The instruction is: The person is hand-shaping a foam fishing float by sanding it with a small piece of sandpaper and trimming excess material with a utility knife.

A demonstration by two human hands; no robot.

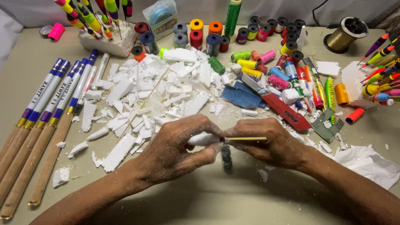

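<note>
Down front, left hand (173,150) curled tight around a white foam piece (203,139), right hand (273,143) pinching a thin wooden stick (246,138) pushed into its end. Just beneath, a dark strip (226,158) flat on the table (208,200). Beyond, foam scraps (158,91) heaped everywhere. Far back, a foam block (109,43) bristling with painted floats (89,16), thread spools (214,29) alongside.

The foam float body (203,139) looks matt, smooth white; its stick (246,138) is pale bare wood. At ten o'clock, rough crumbly foam scraps (146,93). At nine, cork-handled rods (37,137), glossy white blanks. At twelve, thread spools (214,35), sheeny.
</note>
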